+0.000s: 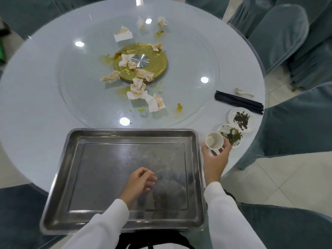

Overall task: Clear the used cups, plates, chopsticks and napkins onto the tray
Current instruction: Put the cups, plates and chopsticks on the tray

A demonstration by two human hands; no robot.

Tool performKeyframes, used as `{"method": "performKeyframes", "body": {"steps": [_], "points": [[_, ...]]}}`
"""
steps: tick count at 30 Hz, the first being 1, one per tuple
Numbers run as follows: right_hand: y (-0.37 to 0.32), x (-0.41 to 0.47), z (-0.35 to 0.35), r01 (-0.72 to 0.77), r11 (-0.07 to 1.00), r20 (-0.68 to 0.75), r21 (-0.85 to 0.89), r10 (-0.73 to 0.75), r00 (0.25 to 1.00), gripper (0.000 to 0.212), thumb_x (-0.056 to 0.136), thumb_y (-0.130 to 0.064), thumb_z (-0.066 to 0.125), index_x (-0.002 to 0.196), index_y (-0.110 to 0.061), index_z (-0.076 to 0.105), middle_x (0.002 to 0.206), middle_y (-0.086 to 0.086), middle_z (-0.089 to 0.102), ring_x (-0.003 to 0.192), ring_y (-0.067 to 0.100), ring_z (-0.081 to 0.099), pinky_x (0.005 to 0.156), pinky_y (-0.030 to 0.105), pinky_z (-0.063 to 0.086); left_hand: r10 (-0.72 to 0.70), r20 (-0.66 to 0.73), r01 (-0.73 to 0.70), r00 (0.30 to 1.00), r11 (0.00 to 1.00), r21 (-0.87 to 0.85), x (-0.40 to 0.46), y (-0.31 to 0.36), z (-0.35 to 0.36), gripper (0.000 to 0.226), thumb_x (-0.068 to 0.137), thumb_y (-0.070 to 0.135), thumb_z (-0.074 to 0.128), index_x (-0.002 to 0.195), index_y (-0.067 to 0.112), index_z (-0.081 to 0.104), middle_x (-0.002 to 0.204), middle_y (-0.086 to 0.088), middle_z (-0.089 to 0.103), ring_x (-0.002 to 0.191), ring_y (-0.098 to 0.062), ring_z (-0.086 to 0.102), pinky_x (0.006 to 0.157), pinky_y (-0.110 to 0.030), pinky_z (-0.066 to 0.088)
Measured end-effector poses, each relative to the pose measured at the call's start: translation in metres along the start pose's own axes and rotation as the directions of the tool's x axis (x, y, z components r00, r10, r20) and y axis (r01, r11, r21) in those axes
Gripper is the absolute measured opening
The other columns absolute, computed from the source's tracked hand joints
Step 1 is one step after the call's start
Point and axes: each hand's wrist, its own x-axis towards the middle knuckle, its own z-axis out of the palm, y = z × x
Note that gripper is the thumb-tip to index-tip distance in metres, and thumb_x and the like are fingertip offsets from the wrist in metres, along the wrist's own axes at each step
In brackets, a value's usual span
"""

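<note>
Small white ceramic cup [214, 141], prob. light, glazed-slick & chippable, is sitting tilted in right hand [215, 158] w/ fingers [226, 147] curling round its wall beside steel tray [75, 169]; left hand [139, 182] is hovering loosely curled, empty.

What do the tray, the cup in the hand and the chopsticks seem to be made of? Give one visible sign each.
Tray: probably stainless steel, its scuffed grey surface reflecting. Cup: likely glazed ceramic, white and smooth. Chopsticks: matt black, perhaps plastic or lacquered wood; unclear.
</note>
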Motion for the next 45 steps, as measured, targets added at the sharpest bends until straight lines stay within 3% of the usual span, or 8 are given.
{"method": "performKeyframes", "body": {"steps": [9,16,25,28,30,33,36,45], "points": [[0.002,-0.018,0.045,0.073,0.996,0.315,-0.050,-0.054,0.948,0.076,0.079,-0.031,0.093,0.137,-0.050,0.048,0.134,-0.022,0.062,0.120,0.001,0.062,0.090,0.006,0.050,0.040,0.007,-0.040,0.999,0.999,-0.003,0.010,-0.014,-0.027,0.017,0.107,0.025,0.058,0.101,0.014,0.069,0.095,-0.002,0.081,0.082,-0.017,0.078,0.064,-0.025,0.057],[0.010,-0.024,0.063,0.095,0.992,0.349,-0.083,-0.061,0.935,0.073,0.081,-0.022,0.092,0.133,-0.050,0.050,0.126,-0.035,0.060,0.118,-0.010,0.059,0.097,0.019,0.053,0.029,0.010,-0.029,1.000,1.000,0.010,0.009,-0.026,-0.042,0.016,0.105,0.029,0.059,0.098,0.019,0.069,0.096,-0.002,0.081,0.084,-0.019,0.078,0.063,-0.024,0.056],[0.007,-0.020,0.060,0.114,0.992,0.415,-0.057,-0.080,0.906,0.087,0.076,-0.015,0.094,0.140,-0.048,0.045,0.136,-0.023,0.058,0.127,0.004,0.058,0.103,0.022,0.051,0.041,0.036,-0.042,0.999,0.999,0.032,0.010,-0.017,-0.032,0.017,0.106,0.026,0.058,0.100,0.015,0.069,0.095,-0.003,0.081,0.083,-0.019,0.078,0.065,-0.023,0.057],[0.008,-0.015,0.047,0.047,0.995,0.406,-0.088,-0.008,0.914,0.090,0.080,-0.018,0.092,0.142,-0.058,0.040,0.147,-0.013,0.055,0.131,0.006,0.054,0.106,0.025,0.047,0.042,0.054,-0.044,0.998,0.998,0.038,0.013,-0.009,-0.026,0.017,0.106,0.026,0.057,0.101,0.015,0.069,0.095,-0.003,0.081,0.084,-0.021,0.078,0.066,-0.025,0.057],[0.009,-0.009,0.035,0.003,0.994,0.364,-0.109,0.037,0.931,0.082,0.085,-0.018,0.088,0.147,-0.048,0.043,0.145,-0.010,0.055,0.127,0.008,0.056,0.100,0.021,0.047,0.031,0.043,-0.032,0.999,0.999,0.021,0.017,-0.002,-0.019,0.016,0.106,0.023,0.058,0.099,0.013,0.069,0.092,-0.004,0.081,0.077,-0.019,0.076,0.062,-0.025,0.056],[0.013,0.003,0.015,-0.078,0.991,0.225,-0.104,0.100,0.969,0.046,0.096,-0.020,0.076,0.135,-0.036,0.057,0.129,-0.009,0.065,0.115,0.012,0.066,0.087,0.018,0.054,0.002,0.022,-0.002,1.000,1.000,-0.019,0.021,0.008,-0.008,0.016,0.105,0.017,0.058,0.093,0.012,0.067,0.084,-0.005,0.080,0.068,-0.015,0.072,0.056,-0.023,0.051],[0.022,0.020,-0.006,-0.293,0.956,0.084,0.022,0.290,0.953,0.019,0.102,-0.017,0.068,0.119,-0.025,0.067,0.116,0.005,0.073,0.107,0.023,0.073,0.094,0.037,0.062,0.002,0.030,-0.001,1.000,1.000,-0.022,0.022,0.014,0.000,0.016,0.105,0.016,0.058,0.092,0.012,0.067,0.084,-0.005,0.080,0.067,-0.016,0.070,0.057,-0.023,0.050],[0.043,0.066,-0.042,-0.626,0.701,0.104,0.340,0.634,0.766,0.034,0.106,-0.029,0.063,0.134,-0.010,0.058,0.118,0.014,0.074,0.106,0.028,0.074,0.099,0.042,0.060,-0.019,0.039,0.018,0.999,0.999,0.044,0.031,0.009,0.006,0.016,0.106,0.019,0.057,0.096,0.013,0.068,0.089,-0.004,0.081,0.069,-0.013,0.074,0.056,-0.022,0.053]]}}
